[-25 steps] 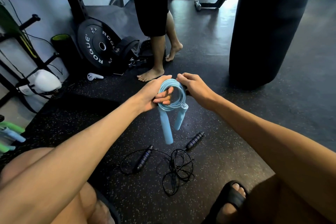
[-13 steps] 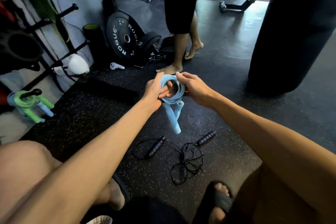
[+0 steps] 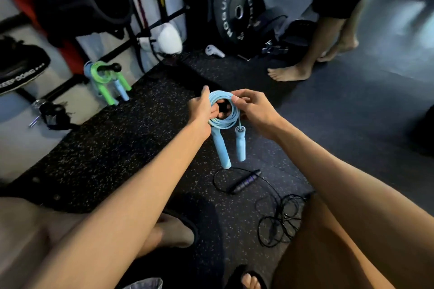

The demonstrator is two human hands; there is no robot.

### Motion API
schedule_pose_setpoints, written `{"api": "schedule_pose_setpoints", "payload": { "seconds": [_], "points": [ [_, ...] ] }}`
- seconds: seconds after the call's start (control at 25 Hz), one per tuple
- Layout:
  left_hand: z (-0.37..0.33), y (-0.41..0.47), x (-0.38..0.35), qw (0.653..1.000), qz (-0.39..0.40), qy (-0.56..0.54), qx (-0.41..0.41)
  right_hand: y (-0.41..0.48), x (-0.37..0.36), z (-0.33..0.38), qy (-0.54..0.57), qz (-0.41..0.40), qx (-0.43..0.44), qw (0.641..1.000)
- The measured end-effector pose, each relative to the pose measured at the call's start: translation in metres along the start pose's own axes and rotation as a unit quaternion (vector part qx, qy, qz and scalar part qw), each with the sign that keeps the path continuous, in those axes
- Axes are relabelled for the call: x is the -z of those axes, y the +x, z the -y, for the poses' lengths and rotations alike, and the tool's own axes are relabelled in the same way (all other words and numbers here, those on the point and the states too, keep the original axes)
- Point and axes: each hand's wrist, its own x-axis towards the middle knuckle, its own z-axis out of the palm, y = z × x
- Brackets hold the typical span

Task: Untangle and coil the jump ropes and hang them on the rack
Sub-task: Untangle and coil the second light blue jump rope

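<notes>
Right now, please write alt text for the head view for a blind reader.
The left hand and right hand hold a coiled blue jump rope, handles hanging. A tangled black rope lies on the floor; a green rope hangs on the rack.

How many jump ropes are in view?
4: blue rope between left hand and right hand, black rope on the floor, green rope and apparently a second blue rope on the rack peg. Others possibly hidden.
</notes>
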Motion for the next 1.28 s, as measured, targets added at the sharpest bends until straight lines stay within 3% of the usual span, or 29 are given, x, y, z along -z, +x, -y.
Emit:
{"api": "schedule_pose_setpoints", "payload": {
  "seconds": [0.32,0.48,0.64,0.96,1.28],
  "points": [
    [-0.016,0.120,0.124,0.994,-0.076,0.001,-0.080,0.141,-0.147,-0.028,0.005,0.067,0.041,0.997],
    [-0.035,0.166,0.185,0.984,-0.076,0.077,-0.141,0.192,-0.216,-0.031,0.035,0.082,0.071,0.993],
    [-0.058,0.207,0.227,0.953,-0.098,0.177,-0.227,0.238,-0.268,-0.030,0.051,0.058,0.115,0.990],
    [-0.069,0.300,0.253,0.868,-0.213,0.297,-0.337,0.314,-0.335,-0.051,0.048,-0.035,0.170,0.984],
    [-0.082,0.337,0.261,0.847,-0.238,0.350,-0.321,0.337,-0.355,-0.044,0.045,-0.048,0.130,0.989]
  ]
}}
